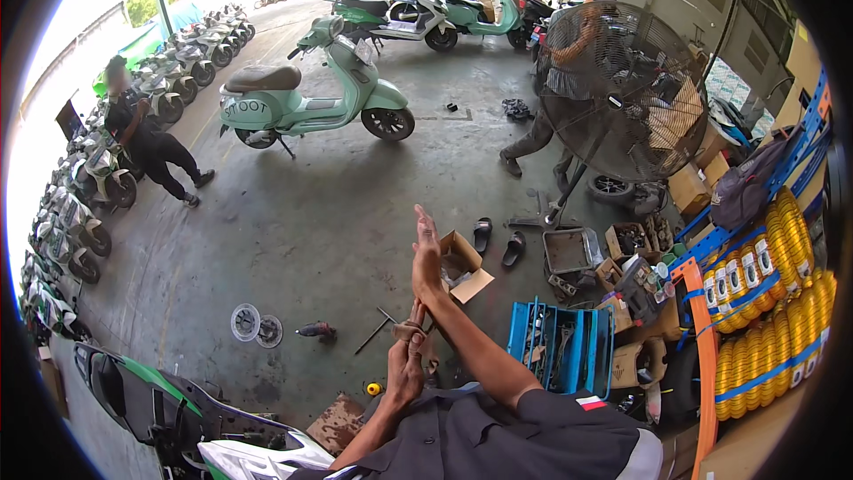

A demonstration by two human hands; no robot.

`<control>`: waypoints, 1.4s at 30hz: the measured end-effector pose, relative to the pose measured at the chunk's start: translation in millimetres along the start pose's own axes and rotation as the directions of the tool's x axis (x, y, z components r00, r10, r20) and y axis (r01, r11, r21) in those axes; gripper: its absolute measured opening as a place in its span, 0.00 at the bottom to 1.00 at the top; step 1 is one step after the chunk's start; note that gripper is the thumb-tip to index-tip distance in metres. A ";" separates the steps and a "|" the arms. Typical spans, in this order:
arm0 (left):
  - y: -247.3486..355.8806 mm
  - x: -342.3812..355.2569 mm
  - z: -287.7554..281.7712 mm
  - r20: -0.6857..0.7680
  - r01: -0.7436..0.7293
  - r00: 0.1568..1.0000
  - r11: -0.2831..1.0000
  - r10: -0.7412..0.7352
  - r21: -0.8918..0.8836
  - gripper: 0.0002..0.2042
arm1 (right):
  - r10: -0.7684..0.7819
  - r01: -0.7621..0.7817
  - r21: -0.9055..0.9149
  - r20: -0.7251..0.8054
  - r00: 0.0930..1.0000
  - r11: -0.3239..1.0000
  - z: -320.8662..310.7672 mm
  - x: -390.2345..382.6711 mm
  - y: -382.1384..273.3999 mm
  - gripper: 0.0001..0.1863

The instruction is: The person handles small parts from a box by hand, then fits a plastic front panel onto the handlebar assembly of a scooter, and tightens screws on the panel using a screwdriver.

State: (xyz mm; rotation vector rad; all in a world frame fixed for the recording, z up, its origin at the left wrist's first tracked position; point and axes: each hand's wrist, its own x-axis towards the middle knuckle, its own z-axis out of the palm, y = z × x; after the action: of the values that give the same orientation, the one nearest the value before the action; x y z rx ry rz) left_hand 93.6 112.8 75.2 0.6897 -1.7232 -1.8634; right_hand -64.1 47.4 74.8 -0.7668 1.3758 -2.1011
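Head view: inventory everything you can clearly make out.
Mint scooter: 1, pale green, mid-floor
Parked scooters: many, mostly white, left
Rear scooters: several, green and white, top centre
Near scooter: 1, black, white and green, lower left
Fan: 1, dark, upper right
People: 2, dark clothes, left and behind fan
Toolbox: 1, blue, lower right
Open carton: 1, brown, right of centre
Slippers: 2, black, right of centre
Discs: 2, silvery, lower left
T-shaped tool: 1, dark, near centre
Yellow coils: 2 bundles, yellow, far right
Loose wheel: 1, black, below fan
Boxes and parts: many, mixed, right
Left grip: 1, bare, at right wrist
Right grip: 1, bare, centre
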 end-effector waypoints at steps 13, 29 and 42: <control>-48.7 99.6 -59.9 -0.176 -0.042 0.984 0.974 0.002 -0.223 0.28 | -0.113 0.058 0.123 0.508 0.854 0.991 20.1 -59.9 -97.8 0.38; -56.1 69.6 -32.8 -0.105 -0.122 0.993 0.536 0.061 -0.836 0.26 | 0.277 -0.127 -0.575 0.180 0.944 0.808 10.5 -64.0 9.2 0.37; -62.1 72.4 -35.7 -0.195 -0.214 0.973 0.795 0.122 -0.568 0.27 | 0.122 -0.032 -0.387 0.211 0.970 0.921 16.0 -67.5 36.8 0.32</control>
State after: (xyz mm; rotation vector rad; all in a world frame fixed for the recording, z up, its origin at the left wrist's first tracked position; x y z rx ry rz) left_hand 62.1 42.2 9.0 0.3911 -0.9793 -2.0025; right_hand -1.1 69.9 33.9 -1.0554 1.6733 -1.6382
